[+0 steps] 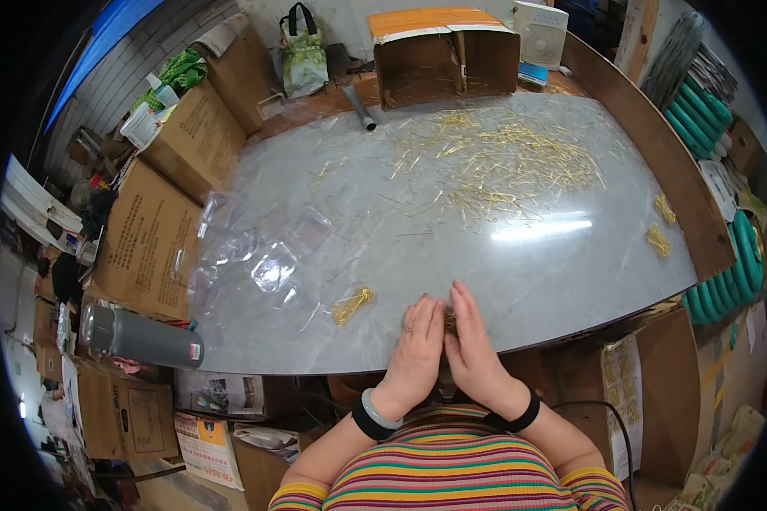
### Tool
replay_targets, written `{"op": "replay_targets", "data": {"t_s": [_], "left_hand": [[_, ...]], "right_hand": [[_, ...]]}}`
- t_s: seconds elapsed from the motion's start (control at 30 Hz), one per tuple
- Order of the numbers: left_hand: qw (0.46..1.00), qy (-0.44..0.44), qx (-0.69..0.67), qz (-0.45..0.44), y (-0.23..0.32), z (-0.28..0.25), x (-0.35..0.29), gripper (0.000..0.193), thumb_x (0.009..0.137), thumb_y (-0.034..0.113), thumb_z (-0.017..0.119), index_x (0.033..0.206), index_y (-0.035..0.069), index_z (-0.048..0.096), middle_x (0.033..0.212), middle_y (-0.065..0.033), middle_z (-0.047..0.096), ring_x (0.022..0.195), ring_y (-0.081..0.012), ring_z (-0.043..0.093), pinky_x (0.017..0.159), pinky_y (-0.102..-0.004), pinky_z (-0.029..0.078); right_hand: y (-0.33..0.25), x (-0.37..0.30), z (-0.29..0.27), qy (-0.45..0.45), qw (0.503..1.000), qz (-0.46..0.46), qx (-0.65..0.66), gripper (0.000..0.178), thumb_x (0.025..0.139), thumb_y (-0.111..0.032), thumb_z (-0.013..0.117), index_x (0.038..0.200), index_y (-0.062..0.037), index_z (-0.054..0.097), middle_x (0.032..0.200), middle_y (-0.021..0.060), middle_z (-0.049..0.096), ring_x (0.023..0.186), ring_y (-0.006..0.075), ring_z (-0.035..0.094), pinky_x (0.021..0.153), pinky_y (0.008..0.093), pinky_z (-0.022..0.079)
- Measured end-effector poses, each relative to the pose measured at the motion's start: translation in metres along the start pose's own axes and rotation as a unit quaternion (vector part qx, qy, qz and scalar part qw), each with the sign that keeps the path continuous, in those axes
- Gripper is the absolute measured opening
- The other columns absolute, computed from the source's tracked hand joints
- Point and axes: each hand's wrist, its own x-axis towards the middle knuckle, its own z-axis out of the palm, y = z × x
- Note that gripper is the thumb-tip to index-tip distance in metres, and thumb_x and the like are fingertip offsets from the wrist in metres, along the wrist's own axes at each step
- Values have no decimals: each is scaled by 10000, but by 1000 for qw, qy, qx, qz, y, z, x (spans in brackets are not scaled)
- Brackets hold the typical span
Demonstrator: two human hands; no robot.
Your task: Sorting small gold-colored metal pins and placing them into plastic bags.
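Note:
My left hand (419, 345) and my right hand (475, 349) face each other at the table's near edge, fingers stretched out and palms turned inward. Pressed between them is a small bunch of gold wire pins (450, 320); only a bit of it shows and the palms hide the rest. Left of my hands lies a bundle of gold wire pins (353, 305). A wide loose spread of gold wire pins (528, 157) covers the far right part of the grey tabletop (383, 264). Two more bundles (658, 241) lie near the right edge.
Clear plastic bags or boxes (268, 255) are heaped at the left. A grey bottle (145, 336) lies at the left edge beside cardboard boxes (149, 234). An open carton (447, 55) and a dark tube (360, 109) are at the back. A wooden board (656, 145) borders the right side.

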Motion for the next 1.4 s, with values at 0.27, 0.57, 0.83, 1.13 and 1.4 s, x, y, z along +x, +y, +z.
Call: {"op": "replay_targets", "data": {"t_s": [0.27,0.57,0.83,1.13,1.4], "left_hand": [[986,29,-143,-83,-5,-10,-5,683,905,-43,612,1518,-32,312,1499,-282,394,1397,-448,391,1155,-464,363],[864,211,-259,-376,-41,-81,-56,205,1013,124,612,1096,-62,639,839,-84,654,651,-111,649,530,-246,542],[836,107,-277,-461,-56,-92,-33,244,1005,175,625,1075,-59,629,803,-81,633,558,-111,612,453,-229,496],[801,179,-424,-382,-51,-76,-47,130,1019,98,582,1027,-32,572,912,-80,630,783,-126,659,702,-287,608],[707,84,-599,-367,-12,-96,-87,61,1036,35,500,1011,-4,539,1143,-144,605,1030,-222,657,871,-439,622]], "right_hand": [[9,4,-6,-50,969,-101,-220,497,799,45,603,1294,64,559,1366,223,547,1329,399,490,1135,477,409],[-3,5,-9,-26,977,-67,-199,451,839,8,586,1290,26,578,1347,175,573,1299,367,525,1129,464,419],[1,6,-13,-76,966,-95,-229,430,866,17,576,1297,15,577,1349,170,578,1321,367,508,1143,485,397],[-1,5,-19,-43,978,-70,-191,436,864,-13,667,1292,0,584,1349,167,574,1309,382,513,1102,469,433],[5,7,-26,-41,977,-110,-177,363,856,-1,681,1213,-1,617,1292,150,611,1259,373,554,1073,450,465]]}}
